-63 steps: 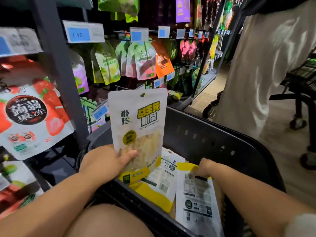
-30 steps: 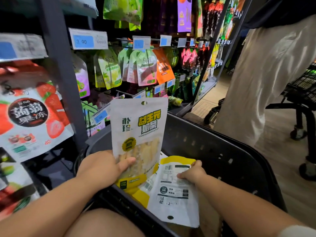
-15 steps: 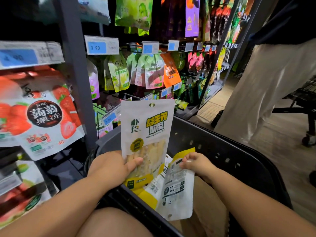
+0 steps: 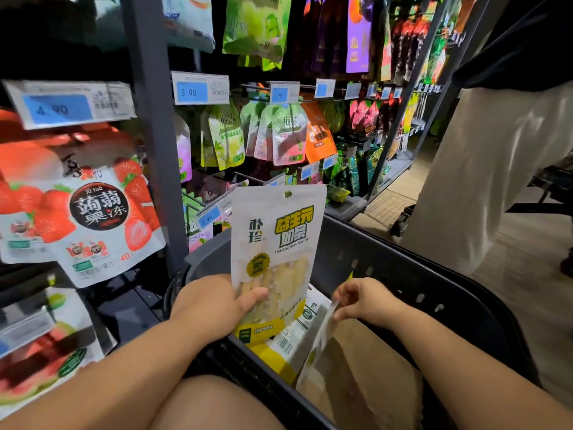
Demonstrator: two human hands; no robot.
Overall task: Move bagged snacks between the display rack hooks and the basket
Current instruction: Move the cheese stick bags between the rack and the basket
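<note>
pinching second bag (image 4: 320, 335) edge-on, right grip (image 4: 362, 301) — left grip (image 4: 210, 305) holds upright bag (image 4: 276, 240).

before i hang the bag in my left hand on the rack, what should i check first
1. Grip of left hand on upright bag: ok, thumb across its front.
2. Its hang hole uncovered: ok.
3. Hold of right hand on second bag: ok, pinched at its top, over the basket.
4. Room on the rack for it: cannot tell.
5. Third bag lying in the basket: ok.
</note>
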